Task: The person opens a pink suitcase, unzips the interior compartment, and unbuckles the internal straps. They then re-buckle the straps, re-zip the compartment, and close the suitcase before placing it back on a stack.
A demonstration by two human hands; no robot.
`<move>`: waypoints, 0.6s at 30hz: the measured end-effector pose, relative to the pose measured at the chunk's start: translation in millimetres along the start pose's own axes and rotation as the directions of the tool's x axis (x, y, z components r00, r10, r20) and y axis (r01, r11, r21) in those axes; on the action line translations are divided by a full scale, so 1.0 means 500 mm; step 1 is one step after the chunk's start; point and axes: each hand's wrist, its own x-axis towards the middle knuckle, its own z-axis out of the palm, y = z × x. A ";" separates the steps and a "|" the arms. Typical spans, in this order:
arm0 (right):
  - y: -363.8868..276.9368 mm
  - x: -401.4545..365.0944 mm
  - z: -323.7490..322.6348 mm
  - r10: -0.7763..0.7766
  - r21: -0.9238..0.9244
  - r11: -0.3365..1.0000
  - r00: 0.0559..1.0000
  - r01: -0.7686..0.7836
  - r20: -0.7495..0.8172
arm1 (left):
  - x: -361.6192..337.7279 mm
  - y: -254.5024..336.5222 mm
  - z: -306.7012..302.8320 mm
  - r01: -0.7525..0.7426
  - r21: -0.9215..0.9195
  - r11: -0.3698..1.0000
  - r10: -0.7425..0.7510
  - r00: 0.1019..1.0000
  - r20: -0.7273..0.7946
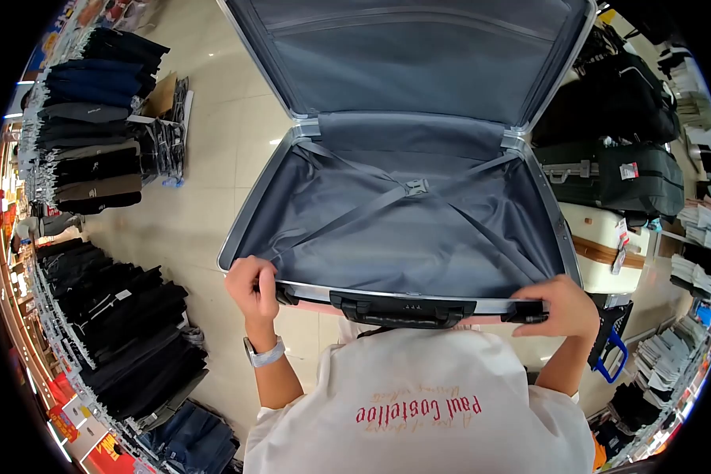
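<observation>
Gripping the near rim of the open suitcase (411, 229), the left hand (253, 291) curls nearly closed at one corner; the right hand (559, 310), partly open, holds beside the other latch (527, 313), the carry handle (403, 310) between them.

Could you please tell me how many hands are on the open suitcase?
2: the left hand at the near left corner of the suitcase, and the right hand at the near right corner. No others are visible on it.
</observation>
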 end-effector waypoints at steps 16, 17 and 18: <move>0.012 0.031 -0.022 0.117 0.198 0.965 0.955 -0.174 0.272 | -0.023 0.003 0.025 0.002 0.026 1.000 0.003 0.977 -0.212; 0.015 0.035 -0.022 0.094 0.233 0.959 0.957 -0.161 0.274 | -0.023 0.002 0.025 0.007 0.024 1.000 -0.002 0.977 -0.215; 0.018 0.044 -0.028 0.067 0.205 0.969 0.941 -0.141 0.331 | -0.024 0.004 0.024 0.017 0.021 1.000 -0.013 0.978 -0.209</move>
